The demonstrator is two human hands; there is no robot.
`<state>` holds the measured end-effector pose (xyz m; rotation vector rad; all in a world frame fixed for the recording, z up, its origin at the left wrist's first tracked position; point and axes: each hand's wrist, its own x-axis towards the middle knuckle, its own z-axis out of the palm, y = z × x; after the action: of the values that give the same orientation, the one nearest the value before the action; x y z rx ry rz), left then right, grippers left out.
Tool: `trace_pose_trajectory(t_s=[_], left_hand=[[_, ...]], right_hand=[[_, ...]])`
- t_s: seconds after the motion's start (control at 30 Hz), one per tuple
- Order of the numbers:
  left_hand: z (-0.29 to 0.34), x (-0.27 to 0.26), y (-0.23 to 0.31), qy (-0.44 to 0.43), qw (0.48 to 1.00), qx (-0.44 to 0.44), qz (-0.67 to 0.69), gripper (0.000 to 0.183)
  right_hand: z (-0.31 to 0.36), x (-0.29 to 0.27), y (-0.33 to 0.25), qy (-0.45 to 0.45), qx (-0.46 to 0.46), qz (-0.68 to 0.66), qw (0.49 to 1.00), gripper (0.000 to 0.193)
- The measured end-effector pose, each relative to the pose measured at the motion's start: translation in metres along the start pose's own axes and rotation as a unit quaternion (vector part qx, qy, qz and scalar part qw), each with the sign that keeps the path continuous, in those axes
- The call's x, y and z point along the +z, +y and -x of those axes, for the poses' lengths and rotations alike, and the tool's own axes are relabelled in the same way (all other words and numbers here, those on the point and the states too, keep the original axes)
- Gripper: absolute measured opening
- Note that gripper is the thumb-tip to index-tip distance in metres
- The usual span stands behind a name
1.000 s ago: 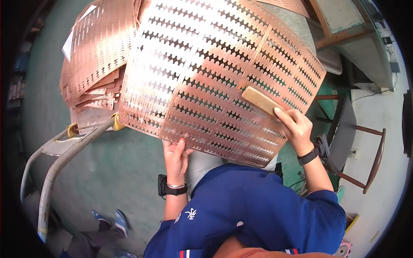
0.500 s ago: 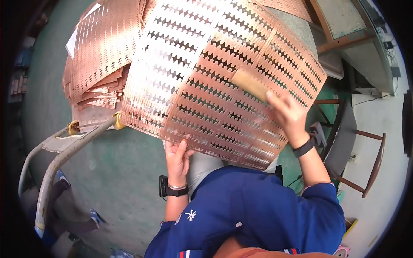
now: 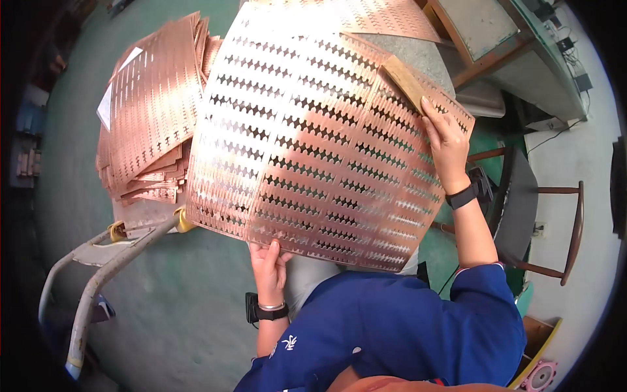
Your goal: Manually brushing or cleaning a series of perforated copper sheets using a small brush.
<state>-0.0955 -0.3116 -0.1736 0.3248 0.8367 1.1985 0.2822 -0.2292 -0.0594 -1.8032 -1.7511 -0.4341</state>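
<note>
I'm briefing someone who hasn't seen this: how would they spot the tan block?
Find the large copper sheet slanting across the middle. Near its upper right edge, the right hand holds the block by its lower end. It is a narrow, solid bar, whereas the sheet behind it is full of jagged holes.

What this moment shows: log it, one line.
Left hand: pinches near edge of perforated copper-coloured sheet | Right hand: holds wooden block over sheet's upper right | Left side: stack of similar sheets
</note>
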Motion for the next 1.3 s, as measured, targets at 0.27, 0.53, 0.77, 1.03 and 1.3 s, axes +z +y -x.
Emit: trace_pose_trajectory(t_s=[0.27,0.53,0.77,1.03,1.3], left_hand=[[-0.001,0.001,0.001,-0.004,1.000,-0.001,-0.006,0.046],[0.001,0.003,0.001,0.002,1.000,0.002,-0.009,0.046],[0.003,0.015,0.004,0.017,1.000,0.007,-0.012,0.047],[0.006,0.017,0.005,0.018,1.000,0.013,-0.006,0.046],[0.005,0.013,0.003,0.027,1.000,0.012,-0.004,0.047]], right_hand=[[0.051,-0.012,-0.060,-0.180,-0.256,-0.068,0.947,0.053],[0.023,-0.014,0.029,-0.005,-0.014,0.044,0.999,0.055],[0.047,-0.031,0.001,-0.108,-0.153,-0.004,0.982,0.059],[0.053,-0.028,0.005,-0.118,-0.170,0.008,0.978,0.058],[0.061,-0.026,0.007,-0.117,-0.160,-0.007,0.980,0.057]])
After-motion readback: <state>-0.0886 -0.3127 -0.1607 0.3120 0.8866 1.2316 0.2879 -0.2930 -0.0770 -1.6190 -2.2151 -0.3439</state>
